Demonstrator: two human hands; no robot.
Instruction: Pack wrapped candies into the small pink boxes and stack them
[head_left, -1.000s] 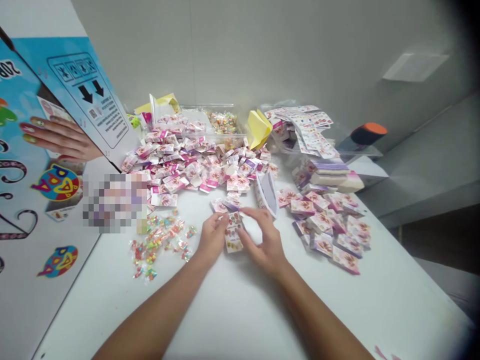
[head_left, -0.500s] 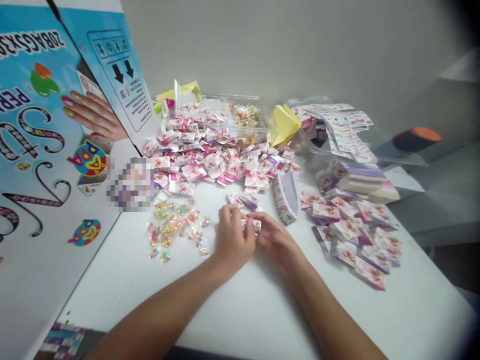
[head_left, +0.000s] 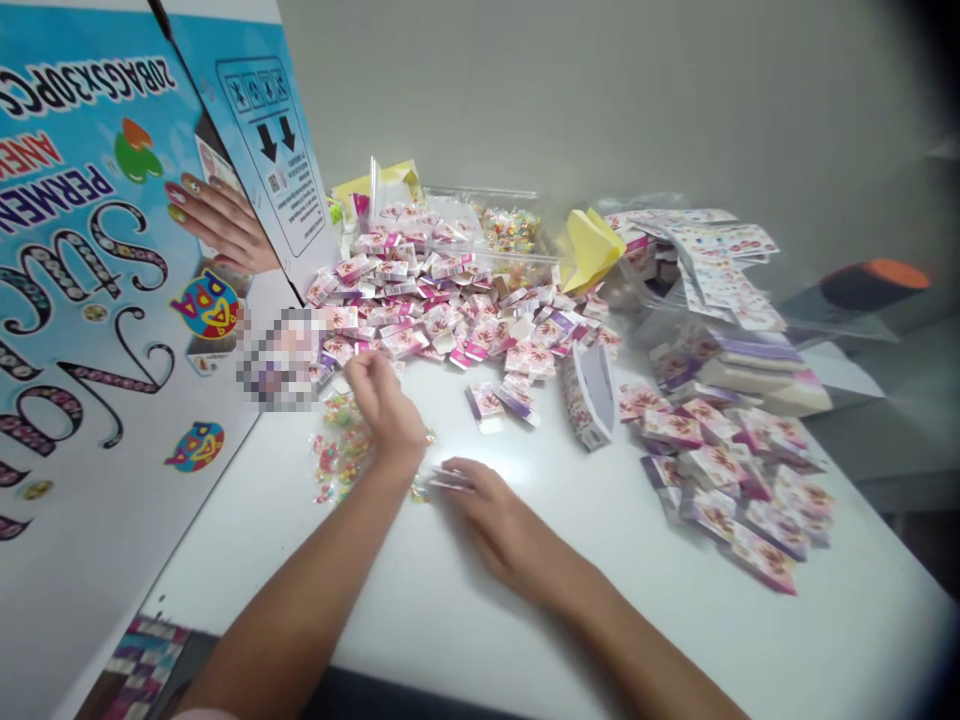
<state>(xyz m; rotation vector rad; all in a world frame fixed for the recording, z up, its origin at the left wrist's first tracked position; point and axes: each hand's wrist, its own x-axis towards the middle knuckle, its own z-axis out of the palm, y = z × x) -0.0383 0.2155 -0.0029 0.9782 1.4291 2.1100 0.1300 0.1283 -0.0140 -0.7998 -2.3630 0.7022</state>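
My left hand (head_left: 386,410) is over the small candy packets (head_left: 337,455), its fingers curled together near the front edge of a heap of small pink-and-white boxes (head_left: 442,310). What its fingertips hold, if anything, is hidden. Lower on the white table, my right hand (head_left: 491,515) pinches a small, thin whitish box (head_left: 452,480), blurred, just right of the packets. Two loose boxes (head_left: 486,405) lie beyond my right hand.
A large printed carton (head_left: 90,300) stands at the left. An open paper tray (head_left: 590,395) stands right of centre. More boxes (head_left: 716,465) are piled at the right, below printed sheets (head_left: 720,260). Behind the heap is a clear bin (head_left: 517,225).
My hands have come apart from around the small box. The left has moved left over the packets; the right has moved left and nearer with the box. The whole view has shifted slightly.
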